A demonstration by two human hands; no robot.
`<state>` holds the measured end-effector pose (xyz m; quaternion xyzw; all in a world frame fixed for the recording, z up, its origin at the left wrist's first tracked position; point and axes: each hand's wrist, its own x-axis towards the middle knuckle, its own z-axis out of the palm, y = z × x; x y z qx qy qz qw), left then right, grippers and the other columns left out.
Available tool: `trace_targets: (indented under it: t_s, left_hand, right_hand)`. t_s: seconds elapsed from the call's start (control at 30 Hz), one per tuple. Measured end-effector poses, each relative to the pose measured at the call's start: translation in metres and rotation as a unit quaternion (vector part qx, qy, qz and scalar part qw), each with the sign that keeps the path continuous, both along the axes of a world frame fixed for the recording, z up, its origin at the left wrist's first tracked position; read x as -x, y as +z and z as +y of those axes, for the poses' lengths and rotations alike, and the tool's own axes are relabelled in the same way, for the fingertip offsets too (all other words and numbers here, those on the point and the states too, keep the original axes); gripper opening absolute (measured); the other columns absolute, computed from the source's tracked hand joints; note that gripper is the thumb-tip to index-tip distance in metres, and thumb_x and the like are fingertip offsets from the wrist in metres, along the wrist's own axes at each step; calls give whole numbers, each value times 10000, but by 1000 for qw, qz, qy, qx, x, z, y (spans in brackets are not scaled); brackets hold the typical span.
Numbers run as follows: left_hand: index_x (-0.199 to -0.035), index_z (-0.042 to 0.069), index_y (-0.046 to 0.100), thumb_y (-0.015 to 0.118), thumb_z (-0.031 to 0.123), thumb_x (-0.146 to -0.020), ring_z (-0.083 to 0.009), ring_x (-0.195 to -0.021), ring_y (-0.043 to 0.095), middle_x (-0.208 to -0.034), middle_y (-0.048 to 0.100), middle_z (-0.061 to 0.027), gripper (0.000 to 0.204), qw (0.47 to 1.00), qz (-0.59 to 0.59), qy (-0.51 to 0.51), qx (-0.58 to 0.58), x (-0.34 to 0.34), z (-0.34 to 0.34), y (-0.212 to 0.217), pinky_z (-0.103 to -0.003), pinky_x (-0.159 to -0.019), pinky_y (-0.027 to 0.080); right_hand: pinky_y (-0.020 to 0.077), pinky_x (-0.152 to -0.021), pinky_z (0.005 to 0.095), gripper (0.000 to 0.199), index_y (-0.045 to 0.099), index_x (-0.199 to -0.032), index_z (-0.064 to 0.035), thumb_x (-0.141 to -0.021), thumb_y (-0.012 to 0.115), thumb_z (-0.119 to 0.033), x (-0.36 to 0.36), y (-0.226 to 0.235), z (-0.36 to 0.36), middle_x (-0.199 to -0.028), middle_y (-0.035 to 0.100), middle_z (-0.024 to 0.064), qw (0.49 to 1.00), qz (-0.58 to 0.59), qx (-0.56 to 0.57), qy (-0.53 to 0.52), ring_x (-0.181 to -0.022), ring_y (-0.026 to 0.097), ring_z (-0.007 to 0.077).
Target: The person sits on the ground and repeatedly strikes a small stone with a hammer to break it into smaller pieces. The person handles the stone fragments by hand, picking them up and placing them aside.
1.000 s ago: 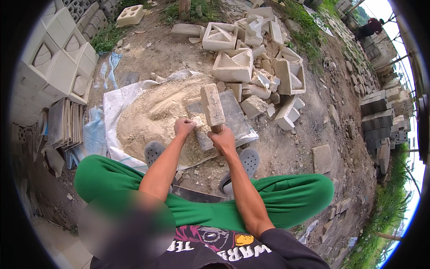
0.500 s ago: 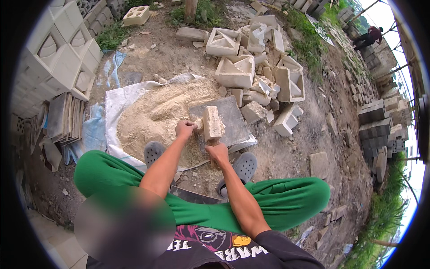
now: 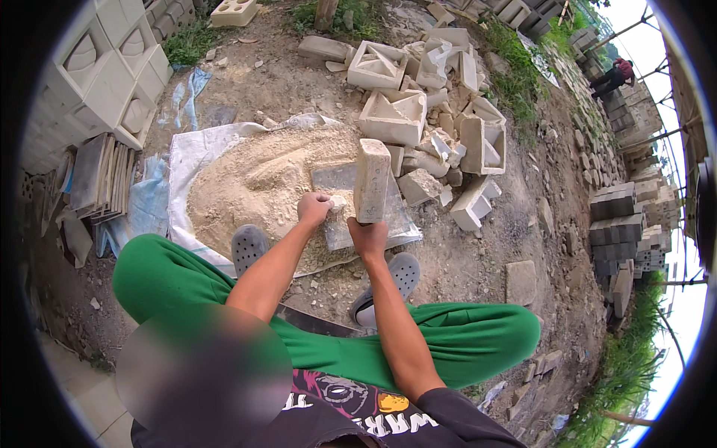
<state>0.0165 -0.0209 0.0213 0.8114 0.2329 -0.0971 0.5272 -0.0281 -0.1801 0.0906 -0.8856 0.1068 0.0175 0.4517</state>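
Observation:
My right hand grips the handle of a dusty wooden mallet, its blocky head raised upright over a flat dark slab. My left hand pinches a small pale chunk of broken block on or just above the slab; whether it touches is unclear. Under the slab, and to its left, a heap of sandy crushed powder covers a white woven sack. Most of the mallet's handle is hidden by my fist.
Broken cream blocks lie piled beyond the slab. Decorative blocks and thin boards stand at left. Grey blocks are stacked at right, and another person stands far off. My clogs flank the sack's near edge.
My right hand has lifted the mallet up and away from the slab, its head now more upright. The left hand keeps the chunk near the same spot. The whole view has shifted slightly.

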Motion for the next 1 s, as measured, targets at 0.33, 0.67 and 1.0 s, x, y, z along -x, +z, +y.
trace_targets:
  t_s: [0.33, 0.67, 1.0]
  left_hand:
    - [-958, -9, 756, 772, 124, -799, -124, -644, 668, -803, 739, -85, 208, 1000, -13, 12, 8, 4, 9, -23, -264, -589, 511]
    - [-988, -19, 741, 765, 104, -812, -123, -615, 643, -787, 722, -82, 216, 990, 56, 53, 122, 4, 10, 5, -255, -562, 503]
    - [-976, 92, 783, 765, 189, -785, -194, -783, 719, -895, 757, -98, 215, 999, 44, 14, 23, -4, 5, -5, -315, -731, 543]
  right_hand:
    - [519, -580, 377, 280, 689, -866, -1, -716, 733, -233, -14, 20, -14, -683, 680, 118, 997, 34, 30, 59, -572, 665, 240]
    - [540, -640, 416, 229, 686, -863, 15, -727, 741, -160, -17, 48, 14, -768, 700, 195, 991, -105, -27, 73, -736, 700, 372]
    - [507, -535, 356, 249, 666, -777, 31, -724, 716, -207, -11, -3, -12, -627, 658, 108, 985, 160, -58, 37, -534, 647, 198]
